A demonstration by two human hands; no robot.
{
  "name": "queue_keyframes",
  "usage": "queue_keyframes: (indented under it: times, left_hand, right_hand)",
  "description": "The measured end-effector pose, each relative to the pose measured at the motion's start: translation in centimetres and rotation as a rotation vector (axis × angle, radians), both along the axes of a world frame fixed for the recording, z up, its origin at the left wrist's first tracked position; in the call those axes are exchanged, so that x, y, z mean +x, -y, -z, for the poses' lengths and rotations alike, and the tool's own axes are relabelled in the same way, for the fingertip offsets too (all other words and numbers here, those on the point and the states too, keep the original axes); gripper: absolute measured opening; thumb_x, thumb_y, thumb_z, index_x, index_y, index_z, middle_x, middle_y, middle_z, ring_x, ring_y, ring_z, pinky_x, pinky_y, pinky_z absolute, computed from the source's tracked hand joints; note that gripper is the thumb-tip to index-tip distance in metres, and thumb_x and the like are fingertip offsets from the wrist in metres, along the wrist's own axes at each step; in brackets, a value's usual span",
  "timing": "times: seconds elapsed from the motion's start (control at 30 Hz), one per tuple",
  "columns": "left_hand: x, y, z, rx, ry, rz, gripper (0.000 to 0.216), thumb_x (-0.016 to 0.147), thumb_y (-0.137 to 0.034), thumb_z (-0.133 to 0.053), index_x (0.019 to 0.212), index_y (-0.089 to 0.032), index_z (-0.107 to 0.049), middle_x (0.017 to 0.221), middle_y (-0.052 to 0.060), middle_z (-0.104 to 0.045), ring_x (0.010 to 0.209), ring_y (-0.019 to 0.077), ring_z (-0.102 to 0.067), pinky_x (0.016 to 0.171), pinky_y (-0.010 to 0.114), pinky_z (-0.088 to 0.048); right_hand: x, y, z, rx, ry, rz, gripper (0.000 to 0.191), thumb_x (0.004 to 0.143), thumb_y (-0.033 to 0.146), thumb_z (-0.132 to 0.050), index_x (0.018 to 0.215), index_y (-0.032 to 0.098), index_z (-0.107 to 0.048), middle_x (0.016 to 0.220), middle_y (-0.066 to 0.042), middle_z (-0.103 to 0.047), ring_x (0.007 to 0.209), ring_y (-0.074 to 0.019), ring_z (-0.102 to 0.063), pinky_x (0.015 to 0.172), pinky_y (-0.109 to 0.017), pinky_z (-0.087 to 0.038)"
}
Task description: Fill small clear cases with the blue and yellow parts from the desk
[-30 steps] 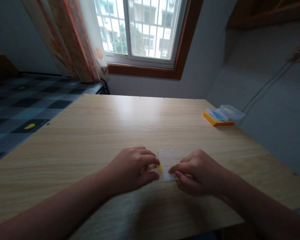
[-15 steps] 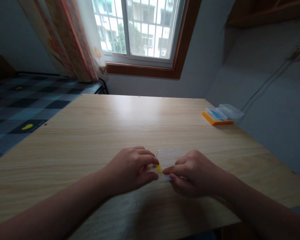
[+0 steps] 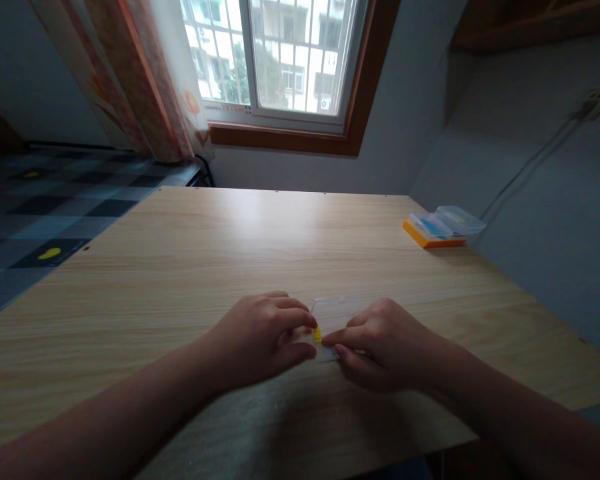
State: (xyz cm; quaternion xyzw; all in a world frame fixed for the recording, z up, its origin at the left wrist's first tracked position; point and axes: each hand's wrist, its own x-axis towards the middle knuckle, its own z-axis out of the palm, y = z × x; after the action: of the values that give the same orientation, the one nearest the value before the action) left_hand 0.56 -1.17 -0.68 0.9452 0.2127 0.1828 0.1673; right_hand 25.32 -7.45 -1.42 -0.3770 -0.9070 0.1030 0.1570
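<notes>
A small clear plastic sheet or bag (image 3: 336,311) lies flat on the wooden table (image 3: 260,240) near its front edge. A tiny yellow piece (image 3: 318,334) shows at its left edge, between my two hands. My left hand (image 3: 263,340) is curled, its fingertips pinched at the sheet's left edge beside the yellow piece. My right hand (image 3: 385,343) is also curled, thumb and forefinger pinched on the sheet's near edge, just right of the yellow piece. What exactly each fingertip grips is partly hidden.
A small clear-lidded case with an orange base (image 3: 437,228) sits at the table's far right edge, near the grey wall. A window (image 3: 275,60) and curtain (image 3: 135,80) stand behind the table. A chequered bed cover (image 3: 40,220) lies to the left.
My right hand has slid slightly left along the sheet toward the yellow piece. The left hand has stayed in place.
</notes>
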Motion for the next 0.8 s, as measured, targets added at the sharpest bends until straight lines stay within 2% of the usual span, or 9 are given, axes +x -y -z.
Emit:
queue_keyframes:
  times: [0.37, 0.8]
  left_hand:
    - [-0.07, -0.02, 0.04, 0.008, 0.001, 0.004, 0.017, 0.088, -0.029, -0.071, 0.104, -0.023, -0.074, 0.102, 0.001, -0.077, 0.091, 0.0215, -0.07, 0.081, 0.033, -0.053]
    - [0.0, 0.04, -0.1, 0.007, 0.01, 0.009, 0.018, 0.089, -0.031, -0.071, 0.104, -0.022, -0.074, 0.103, 0.002, -0.077, 0.092, 0.0213, -0.071, 0.08, 0.032, -0.054]
  right_hand:
    - [0.0, 0.06, -0.22, 0.031, -0.011, 0.004, 0.029, 0.092, 0.024, -0.052, 0.102, 0.024, -0.079, 0.068, 0.001, -0.072, 0.053, -0.011, -0.059, 0.054, -0.027, -0.033]
    - [-0.12, 0.01, -0.24, 0.005, 0.004, -0.01, 0.026, 0.091, 0.023, -0.054, 0.097, 0.022, -0.079, 0.069, 0.0, -0.072, 0.055, -0.0113, -0.062, 0.055, -0.027, -0.033]
